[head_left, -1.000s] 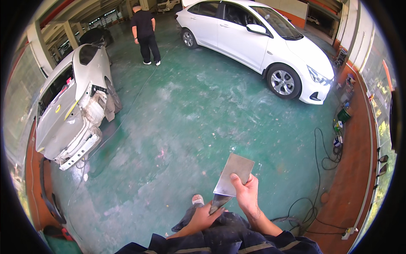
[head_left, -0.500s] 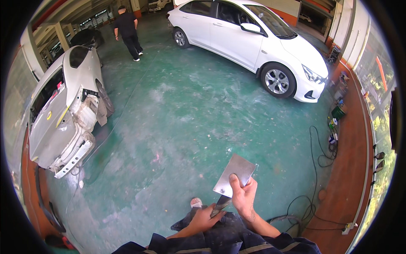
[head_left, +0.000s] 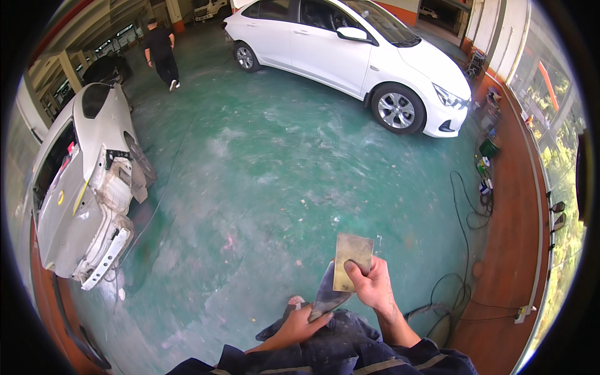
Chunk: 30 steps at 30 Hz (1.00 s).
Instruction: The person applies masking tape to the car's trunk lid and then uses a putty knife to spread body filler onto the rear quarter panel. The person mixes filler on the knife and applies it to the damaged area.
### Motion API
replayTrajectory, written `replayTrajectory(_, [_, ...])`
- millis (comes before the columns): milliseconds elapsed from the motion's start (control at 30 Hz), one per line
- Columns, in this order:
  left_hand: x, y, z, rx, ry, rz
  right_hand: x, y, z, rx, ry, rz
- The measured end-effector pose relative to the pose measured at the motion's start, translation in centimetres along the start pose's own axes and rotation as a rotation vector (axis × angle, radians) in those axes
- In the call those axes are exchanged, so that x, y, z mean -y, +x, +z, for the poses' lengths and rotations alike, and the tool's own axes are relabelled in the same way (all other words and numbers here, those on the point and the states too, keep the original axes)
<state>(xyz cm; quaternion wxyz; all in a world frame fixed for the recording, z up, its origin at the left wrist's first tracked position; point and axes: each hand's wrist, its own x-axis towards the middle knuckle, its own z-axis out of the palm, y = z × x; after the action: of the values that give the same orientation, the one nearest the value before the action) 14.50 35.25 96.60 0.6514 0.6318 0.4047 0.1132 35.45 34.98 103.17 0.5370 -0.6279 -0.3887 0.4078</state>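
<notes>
In front of my body, my right hand (head_left: 373,286) grips a flat rectangular metal spreader plate (head_left: 353,248), its thumb laid over the face. The plate stands upright and looks yellowish and smudged. To its left, my left hand (head_left: 303,326) is closed round the lower end of a putty knife (head_left: 327,292) with a dark, broad blade. The knife tilts up to the right, and its upper right part lies behind the plate. Whether the two tools touch, I cannot tell. My left fingers are partly hidden.
A white car (head_left: 325,53) stands at the far right. On the left is a grey car body (head_left: 84,181) with its end panels stripped. A person in black (head_left: 161,53) walks at the far left. Cables (head_left: 459,300) and a green bucket (head_left: 489,147) lie along the right wall.
The spreader plate has turned more upright and shows a duller, yellowish face. More of the knife's blade now shows beside it. The view has shifted slightly, and the person in black has walked on.
</notes>
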Motion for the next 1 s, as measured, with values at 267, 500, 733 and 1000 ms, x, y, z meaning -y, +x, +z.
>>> replayTrajectory(267, [0.4,0.5,-2.8,0.072,0.151,-0.041,1.9,0.6,1.4,-0.002,-0.098,0.028])
replayTrajectory(500, [1.2,1.5,-2.6,0.140,0.208,-0.020,-1.5,0.0,3.2,-0.267,0.049,0.011])
replayTrajectory(733, [-0.4,4.4,-0.3,0.173,0.106,-0.075,-2.6,0.9,-2.2,-0.263,0.157,0.086])
replayTrajectory(1000, [-0.9,11.4,7.4,0.162,0.345,0.193,-6.2,3.9,-9.1,-0.693,0.221,-0.049])
